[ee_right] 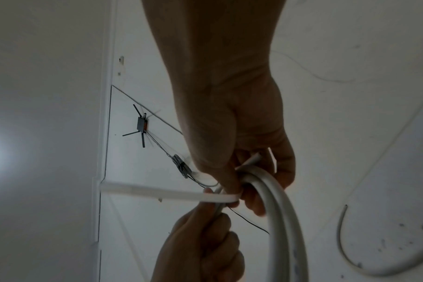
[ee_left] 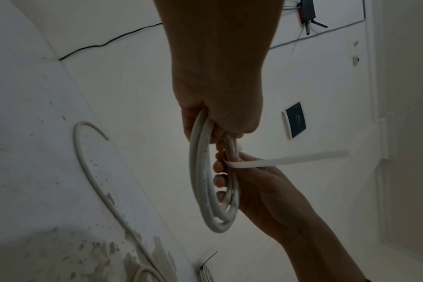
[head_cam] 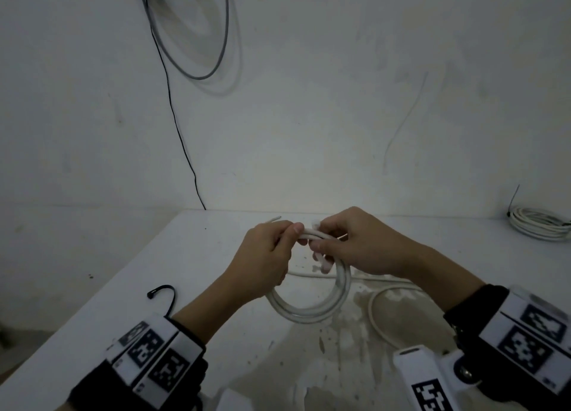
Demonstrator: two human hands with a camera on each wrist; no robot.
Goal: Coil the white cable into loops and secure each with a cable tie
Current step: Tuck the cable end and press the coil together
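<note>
Between both hands, the coiled round white plastic cable (head_cam: 309, 302) is hanging above the white table (head_cam: 216, 256). The left hand (head_cam: 262, 262) is gripping its top strands; the right hand (head_cam: 355, 243) is pinching a flat white plastic cable tie (ee_left: 278, 161) around them. Tying seems underway; next, probably threading and tightening.

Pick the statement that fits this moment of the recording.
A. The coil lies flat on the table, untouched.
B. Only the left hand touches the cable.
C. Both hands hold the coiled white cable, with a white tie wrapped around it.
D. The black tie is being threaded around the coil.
C: the left hand and right hand both grip the coiled white cable, and a white tie wraps around it, tail sticking out.
</note>
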